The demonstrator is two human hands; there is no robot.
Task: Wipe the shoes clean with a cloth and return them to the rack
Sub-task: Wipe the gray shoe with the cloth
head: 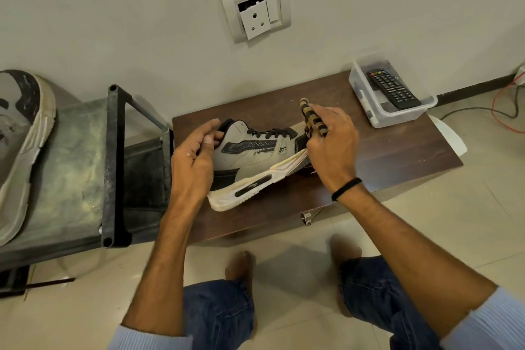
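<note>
A beige and black sneaker (250,159) lies tilted on its side on the dark wooden table (397,150), its white sole toward me. My left hand (193,159) grips its heel collar with curled fingers. My right hand (332,145) holds a bunched tan and black striped cloth (311,116) against the toe end. A second, matching sneaker (20,145) lies sole-up on the top shelf of the metal shoe rack (113,167) at the left.
A clear plastic box (377,116) with a black remote control (393,88) stands at the table's back right corner. A wall socket (255,8) sits above. Red and black cables (500,111) trail on the tiled floor at the right. My knees and feet are below the table.
</note>
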